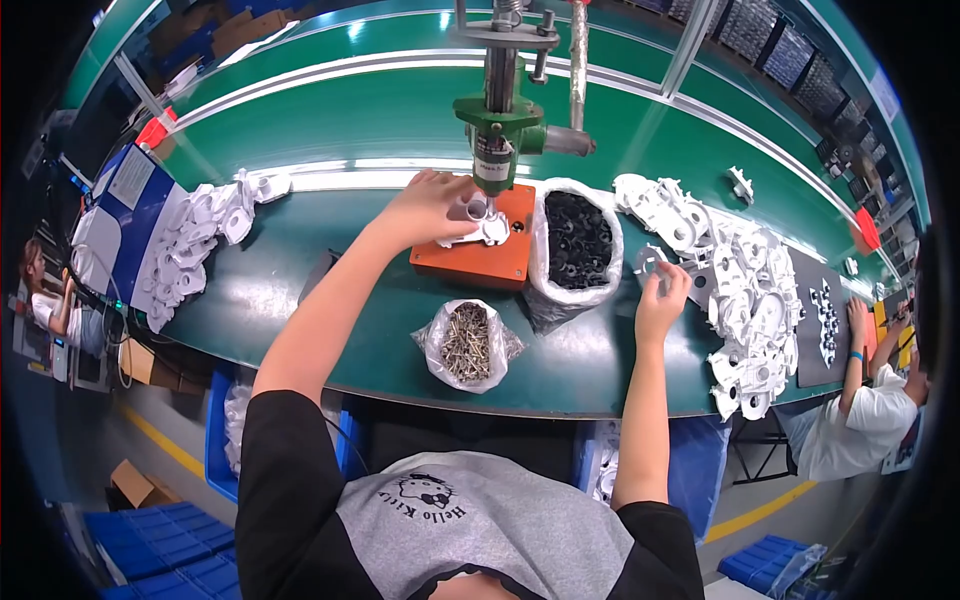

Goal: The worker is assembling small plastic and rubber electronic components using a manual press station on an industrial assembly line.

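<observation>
My left hand point(432, 208) is closed around the edge of a white plastic part point(492, 230), which lies on an orange block point(470, 262). Straight above that part stands the spindle of a green drill-press-like machine point(497, 120), its tip close to the part. Over on the right, my right hand point(662, 296) pinches a light, rounded plastic part point(649, 259) just left of a large heap of white plastic parts point(752, 310). The fingers cover some of that piece, so its full shape is hidden.
Between my arms are a bag of small screws point(465, 345) and a bag of black plastic pieces point(578, 240). More white parts point(190, 250) pile up at the left beside a blue-and-white box point(125, 220). A co-worker point(860, 420) sits at the far right.
</observation>
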